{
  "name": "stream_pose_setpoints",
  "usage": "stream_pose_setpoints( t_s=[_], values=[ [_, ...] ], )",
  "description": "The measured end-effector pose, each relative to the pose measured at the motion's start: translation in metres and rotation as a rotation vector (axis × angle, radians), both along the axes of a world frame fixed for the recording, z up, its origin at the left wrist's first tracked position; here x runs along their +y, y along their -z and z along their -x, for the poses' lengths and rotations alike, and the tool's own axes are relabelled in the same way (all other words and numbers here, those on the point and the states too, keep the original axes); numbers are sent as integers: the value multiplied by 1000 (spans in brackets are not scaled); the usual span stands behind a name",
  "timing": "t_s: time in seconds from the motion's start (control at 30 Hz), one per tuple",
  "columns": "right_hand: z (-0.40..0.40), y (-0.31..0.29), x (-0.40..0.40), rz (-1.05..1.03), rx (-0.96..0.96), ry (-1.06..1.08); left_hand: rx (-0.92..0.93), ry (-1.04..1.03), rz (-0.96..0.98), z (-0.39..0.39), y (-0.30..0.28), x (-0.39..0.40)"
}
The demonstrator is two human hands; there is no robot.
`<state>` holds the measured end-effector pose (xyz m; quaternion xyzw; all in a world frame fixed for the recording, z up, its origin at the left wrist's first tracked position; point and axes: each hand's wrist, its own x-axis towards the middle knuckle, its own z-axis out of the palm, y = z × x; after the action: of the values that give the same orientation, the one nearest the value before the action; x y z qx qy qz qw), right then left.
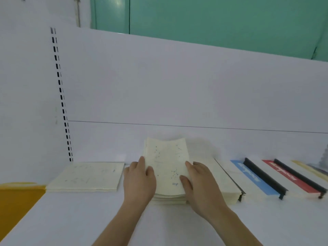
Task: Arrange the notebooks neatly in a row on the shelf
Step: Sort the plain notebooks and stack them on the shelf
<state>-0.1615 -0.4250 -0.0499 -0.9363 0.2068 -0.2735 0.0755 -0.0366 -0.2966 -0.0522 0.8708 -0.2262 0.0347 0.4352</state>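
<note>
Where the white shelf [88,219] meets its back panel [177,86], five notebooks lie in a row. Leftmost: cream notebook [87,176], flat, faint line drawings on a matte cover. Next: constellation notebook [166,164], cream with blue dots, top cover curved upward, thin stacked pages beneath; left hand [140,180] and right hand [198,181] grip its two long sides. Then elastic-band notebook [225,181], blue-banded notebook [255,176], red-banded notebook [291,176], the last two each beside a black strip. Far right is blurred.
</note>
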Motion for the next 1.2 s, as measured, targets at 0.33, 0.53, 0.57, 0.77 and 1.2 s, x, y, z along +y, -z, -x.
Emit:
stream_pose_setpoints(
  t_s=[0.33, 0.53, 0.57, 0.77, 1.2],
  values=[
    [-29, 22, -44, 194, 221, -70, 25, -16, -128, -14, 4, -18],
    [-30, 26, -43, 146, 256, -88, 44, 266, -118, -22, 8, 9],
    [-30, 25, -43, 141, 251, -87, 33, 328, -183, -24, 11, 16],
    [-21, 14, -42, 87, 377, -177, -132, 481, -397, -31, 8, 39],
    [-17, 5, -51, 122, 486, -219, -242, 420, -555, -29, 7, 35]
  ],
)
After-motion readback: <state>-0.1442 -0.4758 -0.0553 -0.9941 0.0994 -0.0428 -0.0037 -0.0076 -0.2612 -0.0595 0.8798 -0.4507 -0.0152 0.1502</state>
